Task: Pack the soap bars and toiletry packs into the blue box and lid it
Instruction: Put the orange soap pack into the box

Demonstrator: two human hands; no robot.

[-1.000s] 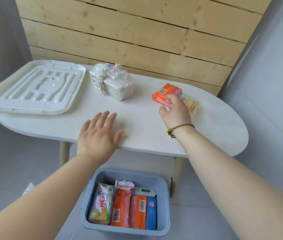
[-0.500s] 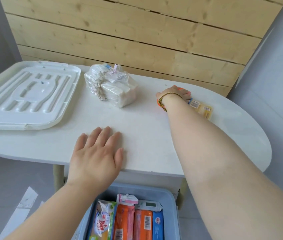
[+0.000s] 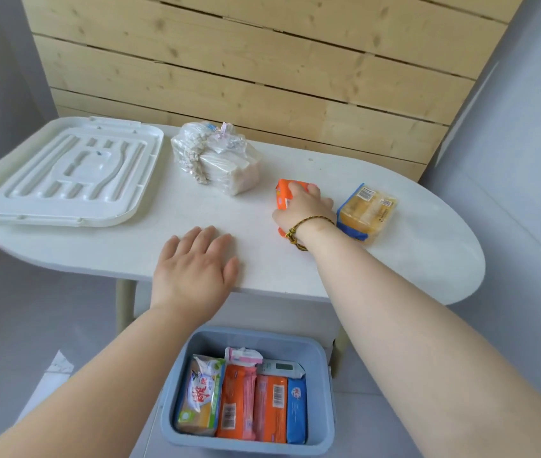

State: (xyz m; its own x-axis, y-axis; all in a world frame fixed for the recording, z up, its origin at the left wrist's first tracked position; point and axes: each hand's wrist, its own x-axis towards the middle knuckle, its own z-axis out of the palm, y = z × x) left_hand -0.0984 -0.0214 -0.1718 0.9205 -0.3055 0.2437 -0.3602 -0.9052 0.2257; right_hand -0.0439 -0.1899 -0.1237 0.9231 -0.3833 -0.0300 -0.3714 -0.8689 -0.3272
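The orange soap bar (image 3: 283, 193) is now in your right hand (image 3: 305, 209). The fingers are curled over its top and the thumb sits at its near end, so only its left end and a sliver below the wrist show. A second ago it lay flat against the yellow soap bar (image 3: 366, 209) with your fingertips only just reaching it. Half a second ago the hand covered it. Now it looks tipped up on edge and drawn clear of the yellow bar, with your hand between the two, though you cannot tell from here whether it has left the table (image 3: 411, 259). That reads as a secured grip, so the carry down to the blue box (image 3: 166, 408) should be the next step. The box stands on the floor below the near table edge, open, and a row of packs and bars already fills most of its visible floor. Your left hand (image 3: 193, 269) stays flat on the near edge of the table, fingers straight, holding nothing. The yellow bar and the clear pack (image 3: 216, 163) of white items farther back have not yet been packed. The white lid (image 3: 64, 173) lies upside down at the table's left end, so lidding comes last.
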